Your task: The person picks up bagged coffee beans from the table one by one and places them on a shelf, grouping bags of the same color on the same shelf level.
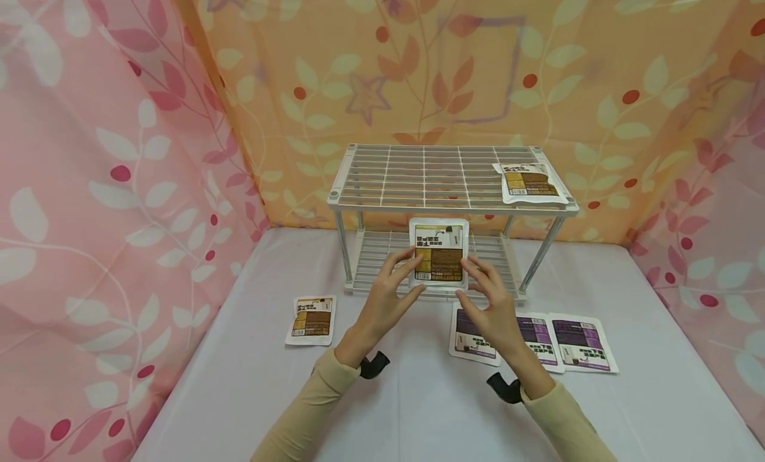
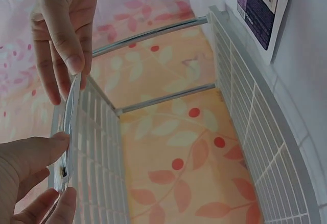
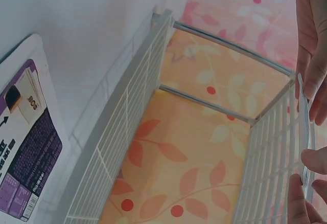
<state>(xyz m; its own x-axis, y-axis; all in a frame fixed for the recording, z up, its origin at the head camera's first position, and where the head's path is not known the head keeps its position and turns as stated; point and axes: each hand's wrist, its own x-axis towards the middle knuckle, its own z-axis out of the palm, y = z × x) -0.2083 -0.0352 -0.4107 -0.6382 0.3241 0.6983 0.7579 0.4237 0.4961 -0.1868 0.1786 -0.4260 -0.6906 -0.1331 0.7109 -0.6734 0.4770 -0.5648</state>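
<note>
A flat white food pouch with a brown and yellow label (image 1: 439, 253) is held up in front of the rack by both hands. My left hand (image 1: 387, 296) pinches its left edge between thumb and fingers. The right hand (image 1: 493, 306) pinches the opposite edge. From the left wrist view the pouch (image 2: 66, 127) appears edge-on, a thin silvery sheet between the two hands. Behind it stands a white two-tier wire rack (image 1: 412, 176). Another brown-labelled pouch (image 1: 530, 183) lies on the right end of the top shelf.
One brown-labelled pouch (image 1: 312, 321) lies on the white table (image 1: 239, 389) to the left. Several purple-labelled pouches (image 1: 584, 344) lie to the right, one partly behind the right hand. Floral curtains (image 1: 418, 70) enclose the back and sides.
</note>
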